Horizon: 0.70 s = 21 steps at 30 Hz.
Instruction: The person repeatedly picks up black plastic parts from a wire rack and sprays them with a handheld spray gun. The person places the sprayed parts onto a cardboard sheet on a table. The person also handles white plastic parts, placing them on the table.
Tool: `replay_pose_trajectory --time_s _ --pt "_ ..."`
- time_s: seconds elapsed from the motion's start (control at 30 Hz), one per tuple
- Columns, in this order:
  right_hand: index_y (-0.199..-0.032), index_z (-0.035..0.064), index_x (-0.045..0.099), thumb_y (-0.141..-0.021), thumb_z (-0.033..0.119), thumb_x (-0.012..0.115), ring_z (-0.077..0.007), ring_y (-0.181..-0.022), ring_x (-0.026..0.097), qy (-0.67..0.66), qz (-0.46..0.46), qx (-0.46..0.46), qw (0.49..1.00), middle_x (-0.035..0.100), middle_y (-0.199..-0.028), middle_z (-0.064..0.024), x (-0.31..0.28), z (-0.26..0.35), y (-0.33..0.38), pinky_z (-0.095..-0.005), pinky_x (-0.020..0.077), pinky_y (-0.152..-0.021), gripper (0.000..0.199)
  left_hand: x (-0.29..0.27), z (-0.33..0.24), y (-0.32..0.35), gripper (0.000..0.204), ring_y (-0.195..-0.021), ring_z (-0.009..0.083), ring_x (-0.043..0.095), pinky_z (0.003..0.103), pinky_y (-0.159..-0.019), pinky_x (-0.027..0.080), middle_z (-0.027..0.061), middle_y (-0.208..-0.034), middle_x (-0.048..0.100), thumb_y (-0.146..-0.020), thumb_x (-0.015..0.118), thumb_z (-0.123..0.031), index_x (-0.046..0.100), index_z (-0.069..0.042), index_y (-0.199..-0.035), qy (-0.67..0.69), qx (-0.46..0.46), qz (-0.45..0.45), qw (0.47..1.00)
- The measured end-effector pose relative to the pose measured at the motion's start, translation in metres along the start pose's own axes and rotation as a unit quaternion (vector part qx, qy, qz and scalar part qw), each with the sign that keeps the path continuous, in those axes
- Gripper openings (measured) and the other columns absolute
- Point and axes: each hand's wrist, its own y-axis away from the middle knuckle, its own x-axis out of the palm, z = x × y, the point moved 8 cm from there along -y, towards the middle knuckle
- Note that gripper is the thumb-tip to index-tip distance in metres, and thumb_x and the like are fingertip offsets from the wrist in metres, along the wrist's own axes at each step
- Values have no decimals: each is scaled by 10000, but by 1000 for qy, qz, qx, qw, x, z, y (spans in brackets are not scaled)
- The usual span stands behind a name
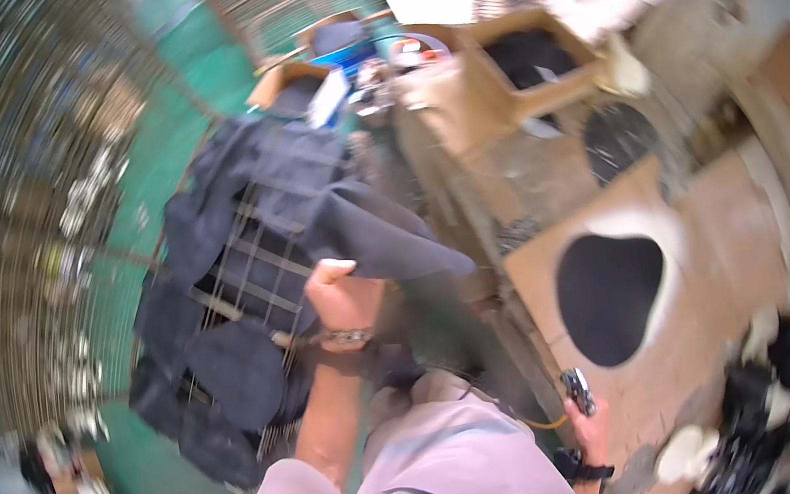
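Note:
My left hand [346, 294], with a bracelet at its wrist, is closed on the edge of a dark, flexible sheet piece [377, 229]. The piece hangs out to the right over the gap between a wire rack and the bench. In my right hand [590, 432], low at the right, is a small metal spray gun [578, 391]; a yellow hose [544, 424] runs beside it. A rounded black piece [612, 297] lies flat on a cardboard sheet [541, 277], ringed by a whitish patch. Motion blurs the finer details.
The wire rack [257, 236] at left carries several dark pieces draped over its bars. An open cardboard box [537, 106] with dark contents stands on the bench's far side. Dark and pale scraps [743, 420] are heaped at lower right. Green floor [145, 191] shows left of the rack.

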Motion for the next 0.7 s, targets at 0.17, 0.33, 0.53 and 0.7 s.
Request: replay_pose_trajectory --time_s 0.17,0.33,0.53,0.7 --pt "-869 -8 646 -794 66 704 -119 -631 518 41 96 82 991 565 -673 -8 36 -18 -10 -301 442 -598 120 -85 -75 31 335 -1046 316 643 445 -948 500 135 -1098 683 -742 511 -81 632 25 -1035 56 88 -51 993" --pt "-1026 -41 666 -773 63 680 -128 -658 545 136 171 -12 976 606 -712 -46 69 38 -29 -312 460 -626 273 -107 -164 37 372 -1002 310 670 451 -907 529 115 -1081 696 -688 530 -67 641 -14 -1040 68 218 -98 969" --pt "-1246 -34 636 -784 32 668 -148 -732 590 198 193 -70 958 682 -867 -97 95 86 -47 -320 496 -686 467 -143 -237 50 431 -1078 297 630 478 -978 493 104 -1127 669 -677 567 -82 620 -1 -1097 81 423 -90 898" --pt "-1235 -36 639 -794 40 671 -136 -712 567 207 192 -49 958 650 -821 -74 101 84 -50 -317 481 -656 449 -284 -172 29 115 -682 351 660 687 -872 518 158 -755 663 -674 520 -51 586 -26 -764 173 379 -303 857"
